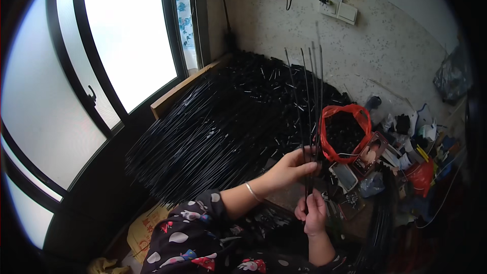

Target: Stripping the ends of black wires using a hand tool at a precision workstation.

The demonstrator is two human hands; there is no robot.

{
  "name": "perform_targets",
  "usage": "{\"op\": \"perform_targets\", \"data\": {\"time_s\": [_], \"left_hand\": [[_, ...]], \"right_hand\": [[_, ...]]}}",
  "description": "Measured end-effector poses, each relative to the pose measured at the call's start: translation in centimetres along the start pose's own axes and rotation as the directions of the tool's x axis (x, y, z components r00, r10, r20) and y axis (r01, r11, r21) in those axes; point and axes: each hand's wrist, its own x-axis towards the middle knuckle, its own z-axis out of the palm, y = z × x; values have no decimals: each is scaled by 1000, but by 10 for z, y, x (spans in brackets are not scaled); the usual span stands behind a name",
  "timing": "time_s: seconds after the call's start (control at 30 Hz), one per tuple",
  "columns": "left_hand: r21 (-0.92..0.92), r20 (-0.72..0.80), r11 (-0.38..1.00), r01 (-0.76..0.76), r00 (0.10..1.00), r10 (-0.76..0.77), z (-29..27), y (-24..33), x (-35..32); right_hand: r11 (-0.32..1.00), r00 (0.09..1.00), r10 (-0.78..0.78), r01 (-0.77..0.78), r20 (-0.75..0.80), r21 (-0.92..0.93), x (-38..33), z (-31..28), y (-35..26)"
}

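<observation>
Several thin black rods point(307, 91) stand nearly upright in front of me, their upper ends fanned apart and partly blurred. My left hand point(293, 170) is closed around them at mid-length, thumb across the front. Just below it, my right hand point(313, 213) grips the same rods near their lower ends, which its fingers hide. Behind and to the left lies a big pile of similar black rods point(187, 147). Past my left fingers sits a red plastic bag point(328, 147), its mouth spread wide around small black pieces point(345, 128).
Small black parts point(269, 73) are heaped against the wall, by a wooden board point(185, 87). At right are a phone-like device point(344, 177), a picture box point(369, 153), clear bags point(371, 185) and another red bag point(421, 176). A window point(129, 35) stands at left.
</observation>
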Motion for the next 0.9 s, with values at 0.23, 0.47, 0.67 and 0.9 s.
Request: {"op": "perform_targets", "data": {"time_s": [0.23,0.47,0.67,0.9], "left_hand": [[562,-429,-474,678,729,534,-219,30,-76],[525,-318,-636,566,823,470,-271,20,-118],[620,-74,-560,550,752,656,-213,78,-94],[472,-593,822,318,805,29,-125,77,-52]], "right_hand": [[945,986,-165,150,-26,-292,5,-12,-27],[945,971,-238,236,17,-226,12,4,-47],[922,980,-126,59,-152,-382,-1,-17,-26],[940,969,-178,116,-170,-320,2,-24,-27]]}}
